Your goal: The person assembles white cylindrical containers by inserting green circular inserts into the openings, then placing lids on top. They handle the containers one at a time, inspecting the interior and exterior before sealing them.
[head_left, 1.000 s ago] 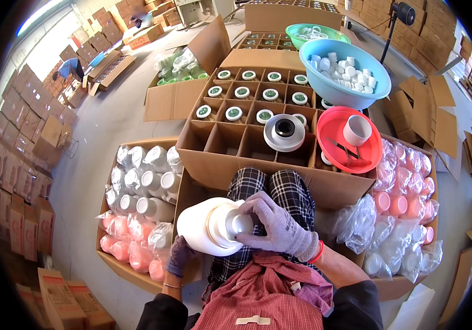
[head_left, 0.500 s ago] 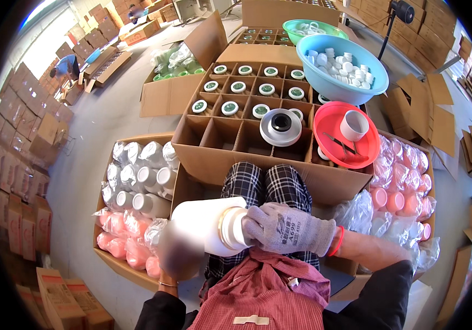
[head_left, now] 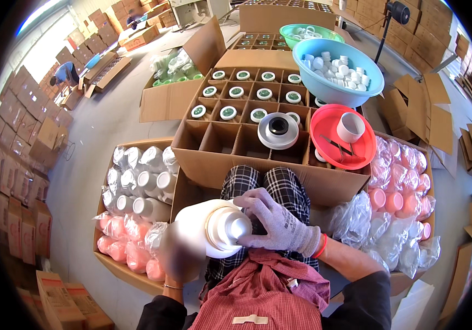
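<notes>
I am holding my gaze on the white bottle above my lap, where it is leaning just off the divided carton's near edge, its neck facing right. My right hand is arching its gloved fingers and thumb, spread apart, around the white cap-like piece; I cannot tell whether they are pressing it. My left hand is blurring beside the bottle's lower left, so its grip is escaping me. The piece is already sitting at the neck; how firmly, I cannot tell. Green-topped containers are standing toward the carton's far edge, bare dividers are showing toward its near left corner, so it is looking only partly filled.
</notes>
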A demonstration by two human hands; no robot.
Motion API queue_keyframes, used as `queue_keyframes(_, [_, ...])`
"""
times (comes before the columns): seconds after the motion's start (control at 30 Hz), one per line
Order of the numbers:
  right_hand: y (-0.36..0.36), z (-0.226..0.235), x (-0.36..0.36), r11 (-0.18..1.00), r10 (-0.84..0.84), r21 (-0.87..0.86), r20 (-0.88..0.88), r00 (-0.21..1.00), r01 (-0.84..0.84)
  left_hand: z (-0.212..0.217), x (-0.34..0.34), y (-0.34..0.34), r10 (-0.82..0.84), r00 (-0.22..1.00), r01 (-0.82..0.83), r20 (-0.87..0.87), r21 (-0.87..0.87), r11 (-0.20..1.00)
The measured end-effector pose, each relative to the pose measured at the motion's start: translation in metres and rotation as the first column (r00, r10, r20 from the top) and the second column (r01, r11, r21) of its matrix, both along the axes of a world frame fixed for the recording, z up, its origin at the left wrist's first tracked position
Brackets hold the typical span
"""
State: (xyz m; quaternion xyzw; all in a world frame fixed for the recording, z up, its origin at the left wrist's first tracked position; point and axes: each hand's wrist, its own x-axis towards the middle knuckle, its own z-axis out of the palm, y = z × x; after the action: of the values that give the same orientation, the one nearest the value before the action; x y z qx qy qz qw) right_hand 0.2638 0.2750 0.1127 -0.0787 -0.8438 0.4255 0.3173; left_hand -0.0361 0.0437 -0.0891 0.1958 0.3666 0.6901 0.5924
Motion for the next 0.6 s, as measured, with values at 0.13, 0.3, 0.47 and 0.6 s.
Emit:
queue_keyframes(0.13, [-0.010,-0.011,-0.003,0.996,-0.048,0.077,-0.089,0.995,0.054,0.002,0.005,0.000,-0.006,1.000,0.007,0.012,-0.033,0.999])
queue_keyframes(0.3, [-0.027,-0.033,-0.021,0.932,-0.161,-0.352,-0.200,0.966,0.082,0.003,0.007,0.004,0.017,0.999,-0.014,0.043,-0.060,0.998])
queue_keyframes(0.47, [-0.032,-0.033,-0.019,0.966,-0.184,-0.229,-0.300,0.936,0.117,0.002,0.007,0.018,0.048,0.990,-0.039,0.134,-0.064,0.997])
queue_keyframes(0.6, [-0.024,-0.037,-0.002,0.824,-0.302,-0.557,-0.277,0.912,0.104,-0.005,0.004,0.040,0.025,0.977,-0.012,0.214,-0.062,0.998])
